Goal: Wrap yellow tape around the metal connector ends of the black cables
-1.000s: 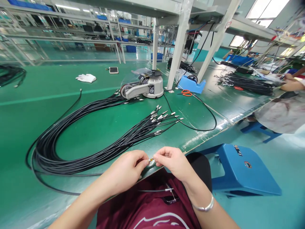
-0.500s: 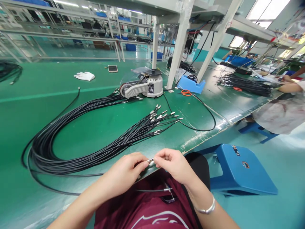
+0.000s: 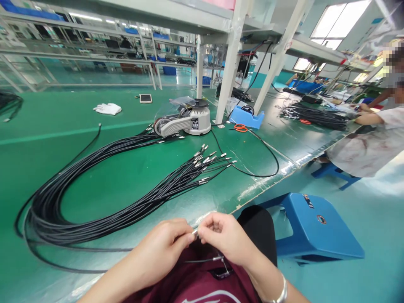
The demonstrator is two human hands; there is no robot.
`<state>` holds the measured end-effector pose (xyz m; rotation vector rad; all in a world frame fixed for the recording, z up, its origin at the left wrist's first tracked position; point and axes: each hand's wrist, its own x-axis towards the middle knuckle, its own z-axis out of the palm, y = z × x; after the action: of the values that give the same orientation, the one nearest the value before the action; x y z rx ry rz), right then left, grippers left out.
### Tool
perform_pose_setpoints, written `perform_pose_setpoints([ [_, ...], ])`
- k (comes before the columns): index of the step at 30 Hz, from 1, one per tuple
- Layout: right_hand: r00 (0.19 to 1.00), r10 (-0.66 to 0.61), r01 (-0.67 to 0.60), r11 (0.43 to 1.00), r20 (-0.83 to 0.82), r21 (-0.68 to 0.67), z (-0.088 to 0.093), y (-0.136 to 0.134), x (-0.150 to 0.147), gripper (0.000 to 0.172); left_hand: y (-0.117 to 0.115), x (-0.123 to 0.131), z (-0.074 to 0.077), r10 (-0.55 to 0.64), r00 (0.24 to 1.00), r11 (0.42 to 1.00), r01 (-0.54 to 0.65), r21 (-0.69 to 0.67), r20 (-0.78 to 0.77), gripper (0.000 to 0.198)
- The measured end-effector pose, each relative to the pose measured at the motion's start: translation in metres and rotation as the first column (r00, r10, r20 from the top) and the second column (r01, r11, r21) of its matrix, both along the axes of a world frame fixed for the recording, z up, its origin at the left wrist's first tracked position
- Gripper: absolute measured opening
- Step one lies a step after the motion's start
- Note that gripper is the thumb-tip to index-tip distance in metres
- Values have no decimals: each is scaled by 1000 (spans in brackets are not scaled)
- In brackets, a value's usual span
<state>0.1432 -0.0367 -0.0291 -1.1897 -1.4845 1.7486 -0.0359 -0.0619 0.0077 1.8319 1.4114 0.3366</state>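
My left hand (image 3: 172, 242) is closed in a pinch on a small silver cable connector (image 3: 195, 232) just off the table's front edge. From the other side, the fingertips of my right hand (image 3: 222, 235) close on the same connector's far end, hiding part of it. A black cable runs beneath my left forearm, and another silver-tipped cable end (image 3: 217, 258) lies over my lap below the hands. Beyond my hands, a large curved bundle of black cables (image 3: 104, 223) with silver connectors at its ends rests on the green table (image 3: 132, 168).
A grey tape dispenser machine (image 3: 198, 120) stands behind the bundle. To its right are orange-handled scissors (image 3: 241, 128) and a blue tape holder (image 3: 246, 117). A white glove (image 3: 107, 109) and a phone (image 3: 145, 99) lie farther back. A blue stool (image 3: 325, 227) stands at right; a co-worker sits beyond.
My head view has shifted, so the table appears slightly lower and farther left. Both hands have moved a little down toward my lap, still pinching the connector.
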Motion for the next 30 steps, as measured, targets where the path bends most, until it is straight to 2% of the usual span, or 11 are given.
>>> perform_pose_setpoints([
  [2,1000,3,-3,1000,10,20,-4,-13,3,11,5,-4,6,-31,999,999,30,27,12,29],
  [4,998,-1,-3,998,56,64,-16,-27,6,8,18,-5,5,39,999,976,-31,215,-36,27],
  [6,989,49,-59,996,137,65,-32,-37,9,7,38,-2,-3,131,982,884,-54,465,-135,27],
  [9,954,179,-196,979,239,49,-47,-39,21,11,70,5,-21,177,937,812,34,582,-301,26],
  [11,958,156,-179,981,240,80,-43,-31,35,13,85,7,-29,210,922,813,20,582,-325,26],
  [13,982,54,-73,992,183,101,-32,-18,47,14,95,5,-32,239,923,816,-22,578,-302,27],
  [17,985,-121,101,981,121,165,-12,18,54,18,98,-3,-31,276,931,803,-89,589,-236,31],
  [20,951,-222,122,909,216,399,-12,51,38,15,96,-4,-33,247,942,787,-57,614,-228,34],
  [23,901,-259,-12,788,349,615,-16,85,16,14,94,-2,-39,220,944,761,-8,649,-247,27],
  [26,868,-253,-134,709,427,692,-17,107,1,9,92,0,-42,220,938,730,23,683,-267,20],
  [30,885,-212,-182,662,414,727,-6,109,-2,10,88,4,-40,259,917,664,60,745,-304,20],
])
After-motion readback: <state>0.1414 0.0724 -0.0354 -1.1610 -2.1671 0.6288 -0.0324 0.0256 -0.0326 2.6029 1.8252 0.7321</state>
